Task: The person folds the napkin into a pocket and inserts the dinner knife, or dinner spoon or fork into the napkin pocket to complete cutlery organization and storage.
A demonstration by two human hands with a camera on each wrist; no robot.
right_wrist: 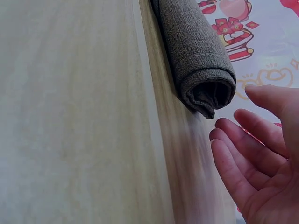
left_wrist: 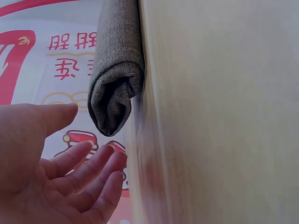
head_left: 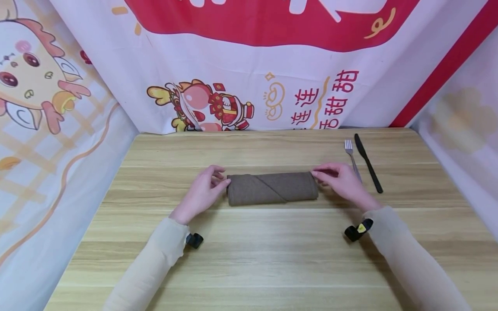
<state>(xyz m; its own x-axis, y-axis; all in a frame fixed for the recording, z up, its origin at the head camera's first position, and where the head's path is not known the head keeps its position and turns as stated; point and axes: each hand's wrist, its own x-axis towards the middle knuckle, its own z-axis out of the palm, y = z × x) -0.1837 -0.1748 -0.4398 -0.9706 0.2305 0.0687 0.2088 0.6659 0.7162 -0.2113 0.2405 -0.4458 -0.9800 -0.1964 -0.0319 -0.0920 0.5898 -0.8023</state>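
A dark grey-brown cloth napkin (head_left: 272, 188), rolled into a flat tube with a slanting fold across its top, lies sideways on the wooden table. Beside its left end is my left hand (head_left: 205, 190); in the left wrist view its relaxed fingers (left_wrist: 86, 175) stand apart from the open end of the roll (left_wrist: 117, 74). My right hand (head_left: 342, 181) is at the other end. Its fingers (right_wrist: 247, 154) curve loosely, with a small gap to the rolled napkin (right_wrist: 201, 56) in the right wrist view. Neither hand grips the cloth.
A fork (head_left: 352, 160) and a black knife (head_left: 368, 163) lie at the back right of the wooden table (head_left: 268, 250), the fork just beyond my right hand. Printed cloth (head_left: 249, 86) hangs behind the table and along both sides.
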